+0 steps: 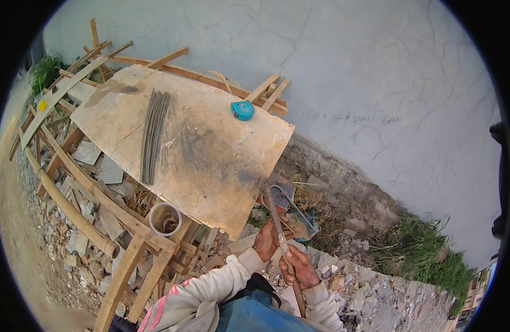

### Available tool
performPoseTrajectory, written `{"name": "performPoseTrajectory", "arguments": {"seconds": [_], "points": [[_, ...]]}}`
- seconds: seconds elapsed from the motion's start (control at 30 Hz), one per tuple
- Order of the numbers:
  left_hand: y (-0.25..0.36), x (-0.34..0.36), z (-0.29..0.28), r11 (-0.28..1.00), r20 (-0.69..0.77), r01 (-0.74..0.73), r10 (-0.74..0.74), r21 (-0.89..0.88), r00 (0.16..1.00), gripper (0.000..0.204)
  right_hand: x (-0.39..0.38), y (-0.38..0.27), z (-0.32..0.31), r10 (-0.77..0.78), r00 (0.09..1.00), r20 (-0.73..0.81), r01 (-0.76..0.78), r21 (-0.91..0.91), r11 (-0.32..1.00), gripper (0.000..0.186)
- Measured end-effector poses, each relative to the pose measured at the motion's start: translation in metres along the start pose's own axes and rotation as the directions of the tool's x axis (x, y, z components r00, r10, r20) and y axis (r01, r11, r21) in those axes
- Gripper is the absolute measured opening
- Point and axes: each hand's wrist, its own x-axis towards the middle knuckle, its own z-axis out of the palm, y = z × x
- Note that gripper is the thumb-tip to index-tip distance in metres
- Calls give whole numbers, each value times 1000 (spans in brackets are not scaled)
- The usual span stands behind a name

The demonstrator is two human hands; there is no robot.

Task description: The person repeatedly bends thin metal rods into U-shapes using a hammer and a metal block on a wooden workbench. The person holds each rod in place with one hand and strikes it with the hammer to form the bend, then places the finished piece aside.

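The right hand [300, 268] is gripping the lower part of a long, slender, rust-brown bar [273, 210], while the left hand [267, 239], ahead and to its left, is resting at the bar's left side, its fingers too hidden to tell whether they are clamping anything. Just beyond both hands, a hooked grey metal rod [299, 209] is curving beside the bar's far end. Farther out, ahead-left of the left hand, a stained tan flat board [210, 193] is bearing a bundle of thin dark rods [153, 138] and a turquoise tape measure [242, 110].
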Motion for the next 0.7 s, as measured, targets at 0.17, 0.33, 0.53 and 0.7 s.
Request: {"name": "performPoseTrajectory", "arguments": {"seconds": [0.17,0.33,0.53,0.7], "points": [[7,0,-3,998,-40,58,-57,22,998,38,-1,3,13,9,999,-36,-7,47,999,45],[9,-5,-10,997,-33,68,-66,34,997,39,1,12,23,-19,996,-85,24,58,998,47],[15,-5,-15,994,-11,77,-76,72,997,40,5,21,32,-46,993,-106,53,56,997,48],[18,-5,-11,993,28,52,-55,106,998,39,2,14,29,-45,994,-103,44,-5,999,46]]}}
